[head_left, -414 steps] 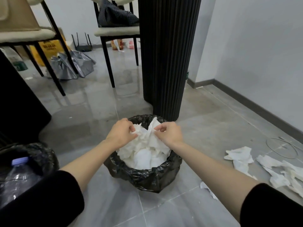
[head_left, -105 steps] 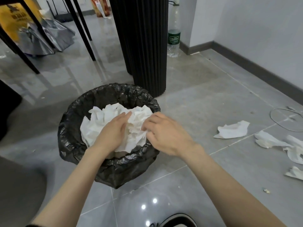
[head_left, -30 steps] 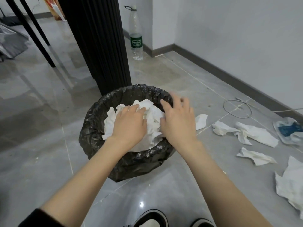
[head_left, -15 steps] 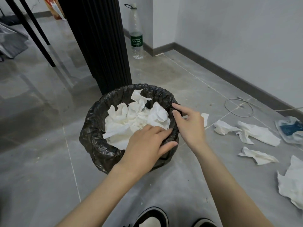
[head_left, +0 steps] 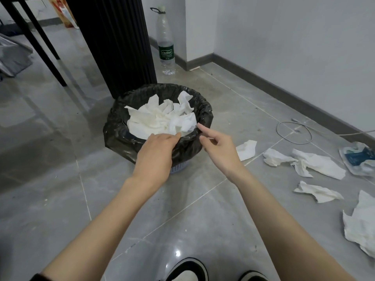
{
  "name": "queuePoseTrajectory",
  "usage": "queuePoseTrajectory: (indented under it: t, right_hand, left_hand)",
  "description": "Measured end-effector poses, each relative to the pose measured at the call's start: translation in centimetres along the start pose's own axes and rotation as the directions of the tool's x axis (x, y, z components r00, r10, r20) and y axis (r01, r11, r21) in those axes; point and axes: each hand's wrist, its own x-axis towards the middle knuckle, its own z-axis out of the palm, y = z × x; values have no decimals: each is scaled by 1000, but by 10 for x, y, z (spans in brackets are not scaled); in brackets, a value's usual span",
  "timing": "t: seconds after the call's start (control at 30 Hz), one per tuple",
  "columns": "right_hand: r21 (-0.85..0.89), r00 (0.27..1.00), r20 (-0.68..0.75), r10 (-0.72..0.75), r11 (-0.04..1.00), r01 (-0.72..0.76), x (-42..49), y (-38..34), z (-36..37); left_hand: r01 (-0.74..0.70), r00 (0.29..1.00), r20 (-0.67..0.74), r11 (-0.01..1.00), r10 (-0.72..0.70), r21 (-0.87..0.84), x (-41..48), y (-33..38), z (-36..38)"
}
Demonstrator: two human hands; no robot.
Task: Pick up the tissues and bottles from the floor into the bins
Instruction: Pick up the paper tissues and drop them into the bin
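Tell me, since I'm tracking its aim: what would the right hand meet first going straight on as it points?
Likely the tissues heaped in the bin: the right hand points over its rim, but depth is unclear.

I read one legible marking in the head view. The tall clear plastic bottle [head_left: 166, 35], standing upright on the floor by the wall corner, carries a dark green wrap-around label [head_left: 166, 53]; its white lettering reads "Cestbon", with smaller white lines beneath that I cannot resolve. The crumpled blue-and-white plastic packet [head_left: 358, 157] at the right edge bears print too small to read. The orange-and-white bag [head_left: 63, 13] at the top left shows no legible characters.
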Motion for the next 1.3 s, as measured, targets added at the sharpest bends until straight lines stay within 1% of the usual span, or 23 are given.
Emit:
queuePoseTrajectory:
  t: [0.1, 0.17, 0.23, 0.33, 0.47, 0.53, 0.6, 0.67, 0.8, 0.87, 0.93, 1.03, 1.17, 1.23, 1.3]
  right_hand:
    - [-16, 1000, 0, -8, 1000, 8, -6, 4, -9]
    - [-39, 999, -35, 11, 999, -12, -9, 10, -16]
    - [-77, 994, -98, 45, 996, -53, -12, 19, -29]
    - [-105, 980, -174, 94, 988, -114, -15, 34, -49]
    - [-92, 931, -315, 187, 970, -226, -26, 61, -83]
    - [-105, 899, -380, 219, 955, -277, -35, 74, -101]
    - [-140, 868, -430, 248, 931, -336, -42, 88, -119]
    - [-184, 841, -466, 276, 899, -397, -47, 101, -137]
    - [-383, 781, -546, 303, 739, -554, -58, 125, -176]
    - [-436, 770, -554, 316, 678, -592, -65, 135, -194]
    - [-485, 761, -560, 327, 615, -621, -71, 145, -214]
    - [-530, 761, -508, 403, 551, -645, -73, 158, -233]
    - [-567, 751, -425, 505, 499, -656, -70, 176, -244]
    - [-586, 765, -406, 499, 500, -637, -70, 186, -244]
    - [-623, 800, -413, 436, 506, -597, -73, 193, -240]
  left_hand:
    - [68, 997, 26, 997, -67, -49, -5, 13, 6]
    - [86, 996, 16, 987, -84, -138, -8, 23, 7]
    - [48, 998, -22, 976, -54, -214, -6, 35, 10]
    - [-45, 995, -95, 960, 20, -276, 1, 51, 17]
    - [-138, 990, -92, 900, 109, -415, 11, 82, 37]
    - [-180, 983, -40, 882, 181, -437, 14, 95, 52]
    - [-171, 971, 72, 875, 227, -453, 20, 105, 70]
    - [-142, 956, 171, 883, 240, -448, 28, 111, 88]
    - [-174, 897, 336, 927, 289, -333, 44, 116, 116]
    - [-191, 883, 367, 937, 293, -291, 52, 118, 124]
    - [-195, 872, 386, 936, 302, -291, 62, 127, 134]
    - [-166, 865, 418, 944, 279, -287, 78, 136, 149]
    - [-167, 830, 477, 945, 288, -280, 90, 147, 166]
    - [-173, 819, 486, 939, 304, -297, 90, 153, 170]
    - [-174, 810, 492, 932, 319, -319, 88, 159, 173]
